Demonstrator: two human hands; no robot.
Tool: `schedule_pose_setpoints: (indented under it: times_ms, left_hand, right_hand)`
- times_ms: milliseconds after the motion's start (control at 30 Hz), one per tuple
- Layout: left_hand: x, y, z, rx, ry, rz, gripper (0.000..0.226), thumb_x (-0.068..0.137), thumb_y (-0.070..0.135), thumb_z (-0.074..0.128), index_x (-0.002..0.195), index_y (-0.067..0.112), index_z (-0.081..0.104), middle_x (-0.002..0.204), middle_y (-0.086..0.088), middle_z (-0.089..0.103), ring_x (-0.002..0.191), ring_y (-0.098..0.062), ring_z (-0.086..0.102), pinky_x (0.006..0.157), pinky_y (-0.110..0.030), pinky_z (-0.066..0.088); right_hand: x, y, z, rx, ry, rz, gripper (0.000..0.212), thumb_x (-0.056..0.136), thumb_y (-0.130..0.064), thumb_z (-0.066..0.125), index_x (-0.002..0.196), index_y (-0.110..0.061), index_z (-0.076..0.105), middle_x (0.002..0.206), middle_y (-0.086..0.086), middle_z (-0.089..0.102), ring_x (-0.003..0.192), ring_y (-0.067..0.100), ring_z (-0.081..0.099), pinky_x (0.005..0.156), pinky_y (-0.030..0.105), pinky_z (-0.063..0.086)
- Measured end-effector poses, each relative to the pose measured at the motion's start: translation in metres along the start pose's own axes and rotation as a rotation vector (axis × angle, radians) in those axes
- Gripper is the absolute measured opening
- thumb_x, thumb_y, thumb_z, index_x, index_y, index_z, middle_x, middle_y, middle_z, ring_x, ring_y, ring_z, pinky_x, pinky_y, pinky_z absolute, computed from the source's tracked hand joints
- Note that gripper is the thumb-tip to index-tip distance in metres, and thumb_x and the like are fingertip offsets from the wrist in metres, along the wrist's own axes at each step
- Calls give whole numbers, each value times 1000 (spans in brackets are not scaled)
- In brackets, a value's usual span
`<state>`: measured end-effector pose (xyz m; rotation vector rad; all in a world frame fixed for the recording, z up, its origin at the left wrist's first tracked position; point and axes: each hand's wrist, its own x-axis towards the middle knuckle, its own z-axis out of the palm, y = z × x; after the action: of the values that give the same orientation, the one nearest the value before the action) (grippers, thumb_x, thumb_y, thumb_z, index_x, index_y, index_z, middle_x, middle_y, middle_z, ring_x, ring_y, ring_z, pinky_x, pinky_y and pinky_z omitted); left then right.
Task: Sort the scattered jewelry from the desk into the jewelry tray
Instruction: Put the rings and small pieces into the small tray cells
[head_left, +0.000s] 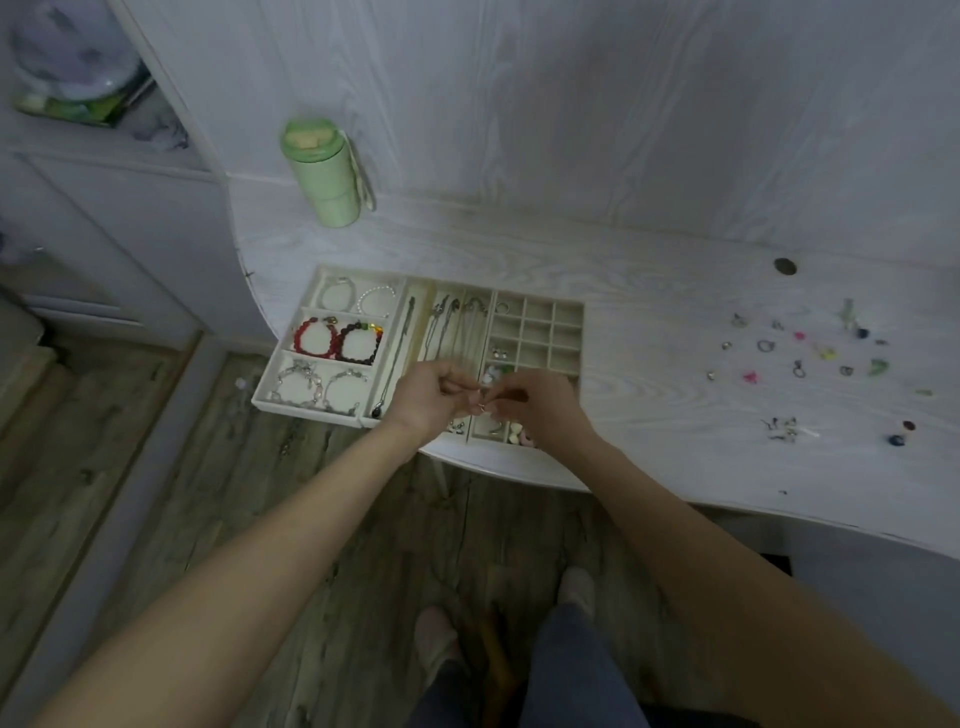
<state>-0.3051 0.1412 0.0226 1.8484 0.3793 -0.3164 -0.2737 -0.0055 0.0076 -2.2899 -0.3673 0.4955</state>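
Both hands, left hand (434, 395) and right hand (524, 405), pinch a tiny ring (482, 408) over the jewelry tray (569, 306). It could slip and drop into the wrong box.

Between the curled fingers (470, 387) of both hands sits a small ring-like piece (482, 408), too tiny to say whether it is a ring or an earring. Under and just behind the fingers, the near compartments of the jewelry tray (540, 300) are covered, their contents mostly unseen. Well to the right of the fingers, the scattered jewelry (800, 358) on the tabletop (675, 312) shows only as blurred specks.
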Motion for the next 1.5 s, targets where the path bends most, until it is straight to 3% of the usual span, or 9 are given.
schedule_pose_setpoints:
  times_ms: [67,200,333,500,800,1033,1267,1400,1500]
  left_hand:
    - [4,-4,-1,76,1,3,14,86,-3,62,99,2,64,84,-3,64,75,-9,62,85,-23,53]
    - [7,-15,0,531,-32,141,23,93,3,53,111,5,66,109,-1,59,102,-10,53,82,-2,29]
    - [15,-29,14,782,41,154,22,91,18,55,108,17,70,123,-9,53,114,-23,46,96,-27,38]
    - [19,-32,38,899,19,28,24,93,31,55,112,27,69,127,-5,38,121,-24,32,99,-30,29]
    - [24,-30,60,884,152,-151,28,83,42,63,107,30,70,123,-7,39,118,-26,33,101,-37,31]
    - [23,-32,65,825,199,-185,24,85,36,61,105,28,72,121,-6,41,117,-26,33,101,-36,29]
    - [13,-32,54,653,230,-134,15,85,34,65,97,28,71,118,-6,45,119,-25,36,100,-33,31]
    - [0,-36,40,616,303,-15,29,91,10,55,116,19,66,119,-9,51,117,-23,41,92,-20,29]
    - [0,-39,33,720,262,-11,41,92,8,49,128,27,58,125,-3,51,119,-22,38,98,-29,29]
  right_hand:
    - [7,3,0,-98,-47,-16,14,87,-12,64,97,-9,74,94,3,68,81,12,60,67,11,40]
    - [14,16,-2,-195,-7,-35,15,87,-18,65,99,-14,74,96,-3,47,84,10,49,75,23,39]
    - [19,31,-4,-263,-89,-103,12,87,-19,65,93,-15,75,87,-5,49,77,9,51,71,20,38]
    - [31,42,-5,-280,-174,-183,5,83,-19,69,83,-21,74,95,3,62,87,14,56,78,35,49]
    - [47,51,-15,-283,-211,-249,11,86,-12,68,83,-21,74,90,0,71,83,15,66,77,38,55]
    - [51,48,-18,-287,-221,-286,11,87,-12,66,82,-19,74,89,-2,71,80,13,64,70,26,50]
    - [52,47,-14,-322,-260,-355,9,87,-13,66,87,-16,74,92,2,67,85,16,61,73,33,51]
    - [49,45,-4,-365,-361,-387,7,88,-15,61,87,-14,68,96,-2,51,88,12,50,77,35,48]
    - [49,38,0,-543,-456,-427,18,94,-18,50,102,-12,65,119,7,49,104,22,48,87,38,45]
